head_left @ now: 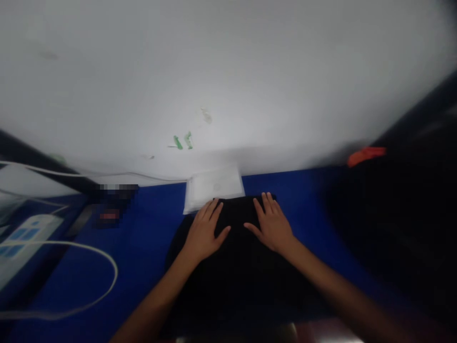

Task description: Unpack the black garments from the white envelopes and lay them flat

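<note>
A black cloth item (pixel 235 267), perhaps a garment, lies spread on a blue surface (pixel 150 252). My left hand (pixel 205 231) rests flat on its far left part, fingers stretched forward. Mirroring it on the far right part, my right hand (pixel 273 226) is flat too, with the fingers spread. Both hands press on the cloth without gripping it. Just beyond the cloth's far edge sits a flat stack of white or clear plastic packets (pixel 216 183), partly overlapped by the cloth. The dark folds of the cloth are hard to make out.
A white wall (pixel 228 85) stands behind the surface. At left are a power strip (pixel 26 238) and a looping white cable (pixel 112 267). A large dark pile (pixel 396 228) fills the right side, with an orange item (pixel 366 156) at its top.
</note>
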Demonstrator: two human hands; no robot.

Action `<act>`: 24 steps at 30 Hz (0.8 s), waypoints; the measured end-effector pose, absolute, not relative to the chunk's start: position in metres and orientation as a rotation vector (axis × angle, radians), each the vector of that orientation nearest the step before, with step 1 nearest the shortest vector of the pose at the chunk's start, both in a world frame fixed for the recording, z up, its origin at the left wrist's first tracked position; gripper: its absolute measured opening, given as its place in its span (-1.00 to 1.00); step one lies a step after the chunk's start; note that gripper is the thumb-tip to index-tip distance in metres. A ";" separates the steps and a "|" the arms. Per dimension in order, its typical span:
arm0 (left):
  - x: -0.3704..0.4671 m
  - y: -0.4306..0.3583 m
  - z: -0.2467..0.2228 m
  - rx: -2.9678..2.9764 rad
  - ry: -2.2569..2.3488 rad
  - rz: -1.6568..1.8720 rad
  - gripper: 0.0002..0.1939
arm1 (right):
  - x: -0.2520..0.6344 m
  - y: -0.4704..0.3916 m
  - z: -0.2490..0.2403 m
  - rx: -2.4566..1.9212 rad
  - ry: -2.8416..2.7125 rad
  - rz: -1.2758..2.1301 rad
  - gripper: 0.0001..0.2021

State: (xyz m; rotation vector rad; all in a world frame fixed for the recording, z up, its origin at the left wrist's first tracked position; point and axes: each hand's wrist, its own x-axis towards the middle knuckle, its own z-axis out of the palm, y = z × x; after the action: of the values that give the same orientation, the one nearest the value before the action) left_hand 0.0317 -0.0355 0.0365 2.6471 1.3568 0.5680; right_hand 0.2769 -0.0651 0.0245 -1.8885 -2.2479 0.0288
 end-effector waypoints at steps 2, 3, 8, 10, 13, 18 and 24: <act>0.029 -0.035 0.032 2.608 1.440 0.502 -0.29 | 0.278 -0.064 0.024 -1.897 -2.263 0.085 -0.11; 0.028 -0.035 0.031 2.588 1.467 0.474 -0.27 | 0.278 -0.064 0.024 -1.896 -2.270 0.101 -0.11; 0.028 -0.036 0.032 2.532 1.466 0.452 -0.27 | 0.279 -0.064 0.024 -1.880 -2.277 0.130 -0.12; 0.028 -0.036 0.033 2.513 1.467 0.440 -0.28 | 0.279 -0.064 0.024 -1.885 -2.276 0.130 -0.13; 0.027 -0.036 0.034 2.487 1.475 0.424 -0.28 | 0.280 -0.064 0.024 -1.884 -2.291 0.132 -0.14; 0.025 -0.036 0.033 2.480 1.467 0.403 -0.27 | 0.281 -0.064 0.025 -1.883 -2.315 0.143 -0.14; 0.023 -0.039 0.030 2.458 1.452 0.464 -0.28 | 0.282 -0.064 0.023 -1.875 -2.298 0.133 -0.16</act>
State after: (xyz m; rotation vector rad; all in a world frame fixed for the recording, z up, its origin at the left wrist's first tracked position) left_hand 0.0225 -0.0385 0.0304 2.4585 1.4524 0.4644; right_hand 0.2817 -0.0645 0.0229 -1.8745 -2.2982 0.1333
